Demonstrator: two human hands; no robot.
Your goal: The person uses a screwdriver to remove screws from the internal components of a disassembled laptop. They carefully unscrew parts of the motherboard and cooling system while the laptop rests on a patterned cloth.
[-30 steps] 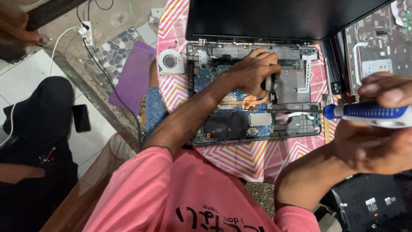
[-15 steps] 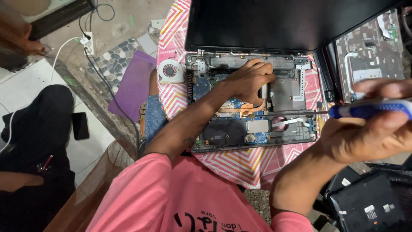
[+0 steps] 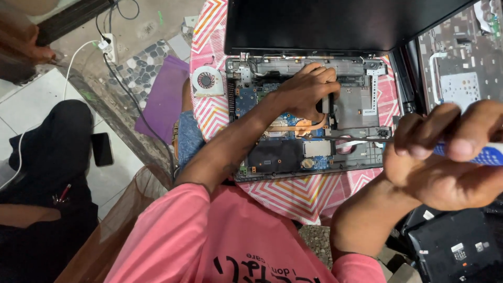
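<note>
An opened laptop base point(image 3: 309, 149) with its circuit board bare lies on a round table under a pink zigzag cloth point(image 3: 293, 196). My left hand point(image 3: 306, 91) rests inside the chassis, fingers curled around a small dark part near the copper heat pipe point(image 3: 301, 127). My right hand point(image 3: 445, 157) is raised close to the camera at the right, gripping a blue-and-white screwdriver point(image 3: 484, 154) whose thin shaft point(image 3: 348, 139) reaches across the board. The black lid point(image 3: 335, 23) stands open at the far side.
A loose cooling fan point(image 3: 207, 80) lies on the cloth left of the laptop. A removed keyboard panel point(image 3: 461, 68) sits at the right, a black cover point(image 3: 456, 251) at bottom right. A purple mat point(image 3: 163, 99), power strip point(image 3: 109, 41) and another person's dark-clothed leg point(image 3: 52, 147) are at left.
My right hand with the screwdriver has come closer to the camera. My left hand stays in the same spot inside the laptop.
</note>
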